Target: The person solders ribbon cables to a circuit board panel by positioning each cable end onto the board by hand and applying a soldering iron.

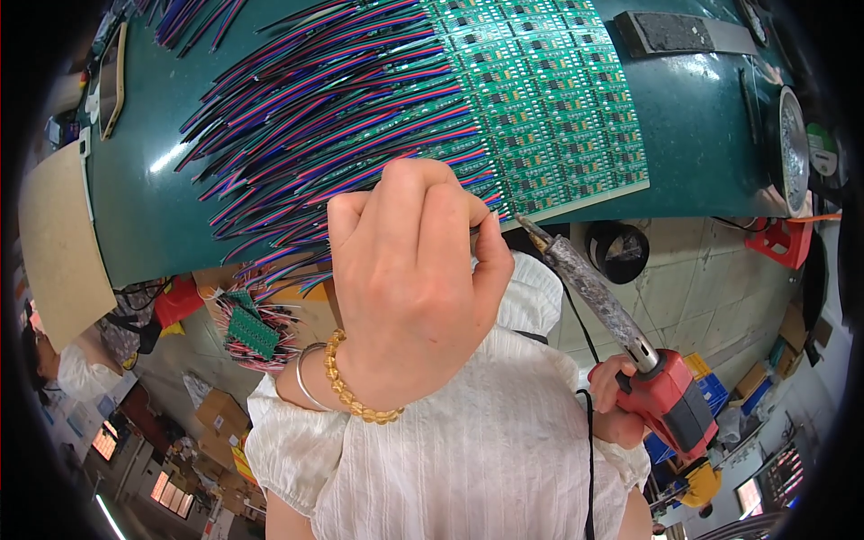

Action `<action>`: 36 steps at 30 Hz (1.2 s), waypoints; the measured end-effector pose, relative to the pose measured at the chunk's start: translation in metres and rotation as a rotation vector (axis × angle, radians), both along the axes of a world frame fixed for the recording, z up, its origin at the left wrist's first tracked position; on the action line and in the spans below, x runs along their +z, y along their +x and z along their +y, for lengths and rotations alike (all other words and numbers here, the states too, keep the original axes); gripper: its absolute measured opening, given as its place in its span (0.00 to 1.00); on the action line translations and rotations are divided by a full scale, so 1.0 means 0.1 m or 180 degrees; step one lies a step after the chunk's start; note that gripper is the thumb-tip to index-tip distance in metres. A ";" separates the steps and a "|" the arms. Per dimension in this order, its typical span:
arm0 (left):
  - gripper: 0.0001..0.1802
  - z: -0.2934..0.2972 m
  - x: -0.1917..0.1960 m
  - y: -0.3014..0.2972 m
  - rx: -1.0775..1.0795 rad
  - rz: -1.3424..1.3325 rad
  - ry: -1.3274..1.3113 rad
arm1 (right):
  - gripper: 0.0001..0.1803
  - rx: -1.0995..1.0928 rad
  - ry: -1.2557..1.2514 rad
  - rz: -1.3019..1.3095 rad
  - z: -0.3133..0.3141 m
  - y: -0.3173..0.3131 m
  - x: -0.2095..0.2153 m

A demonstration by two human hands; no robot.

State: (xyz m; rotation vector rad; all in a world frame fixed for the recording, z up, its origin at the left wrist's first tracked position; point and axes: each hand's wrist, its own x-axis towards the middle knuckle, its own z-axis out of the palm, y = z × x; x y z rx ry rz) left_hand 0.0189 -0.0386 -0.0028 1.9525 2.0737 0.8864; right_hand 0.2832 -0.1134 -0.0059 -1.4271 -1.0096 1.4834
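Note:
My left hand (pixel 409 261), with a bead bracelet at its wrist, is closed in a pinch at the near edge of a green circuit-board panel (pixel 562 117). Its thumb and fingertips hold a thin multicoloured ribbon wire whose end meets the board; most of that wire is hidden under the hand. My right hand (pixel 619 405) grips the red handle of a soldering iron (pixel 598 292). The iron's tip points up and left, close to the left fingertips at the panel's near corner. Many ribbon wires (pixel 306 126) fan out leftward from the panel's rows.
A green work table (pixel 144 207) carries everything. At its right stand a round metal dish (pixel 792 148) and a dark grey block (pixel 670 34). A phone-like item (pixel 112 81) lies far left. Below the edge are a box of wired boards (pixel 252 333) and a black bin (pixel 617 252).

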 end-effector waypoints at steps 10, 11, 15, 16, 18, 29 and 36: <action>0.11 -0.02 0.00 -0.03 0.0003 -0.0004 -0.0005 | 0.33 0.0419 -0.0005 -0.0037 -0.04 0.06 -0.02; 0.11 -0.02 0.01 -0.03 -0.0003 -0.0003 0.0001 | 0.31 0.0247 0.0073 -0.0269 -0.07 0.03 0.01; 0.11 -0.04 0.02 -0.03 0.0003 0.0012 -0.0079 | 0.25 0.0680 0.0859 0.1016 -0.02 0.16 -0.32; 0.11 -0.03 0.02 -0.03 0.0012 0.0007 -0.0102 | 0.25 0.0675 0.0874 0.1015 -0.02 0.20 -0.35; 0.10 -0.02 0.02 -0.03 0.0014 0.0017 -0.0132 | 0.16 0.0720 0.0809 0.1012 -0.01 0.24 -0.39; 0.10 0.04 0.02 -0.03 -0.0190 0.0146 -0.0014 | 0.46 -0.0716 0.2027 -0.0496 0.51 -0.03 -0.12; 0.10 -0.17 0.24 -0.19 -0.0074 -0.0165 -0.0021 | 0.15 -0.1713 0.1703 -0.1609 1.44 0.39 -0.19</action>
